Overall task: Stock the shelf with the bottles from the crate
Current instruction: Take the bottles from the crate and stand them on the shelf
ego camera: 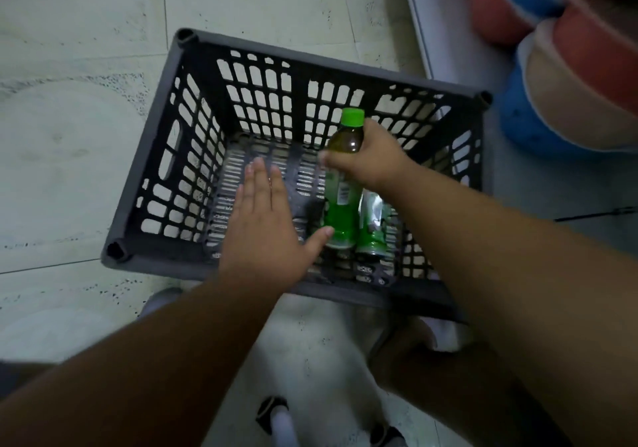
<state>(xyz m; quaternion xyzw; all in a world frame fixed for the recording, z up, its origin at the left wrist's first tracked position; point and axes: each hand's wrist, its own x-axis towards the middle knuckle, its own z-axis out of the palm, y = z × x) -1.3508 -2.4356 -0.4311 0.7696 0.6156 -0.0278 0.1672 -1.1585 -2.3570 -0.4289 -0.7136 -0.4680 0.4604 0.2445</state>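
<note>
Pale floor tiles surround our grey crate (162,156) mid-frame. Our right hand (371,158) clasps the green-capped bottle (341,184) at its shoulder; left hand (266,225) is spread flat. It likely handles full, rigid, smooth.

The right hand (367,160) covers the mid-body of the bottle (341,212), the second bottle (371,229) lies mostly hidden beneath that forearm, label print is illegible, and the stacked round items (569,67) are cropped at the right edge.
</note>
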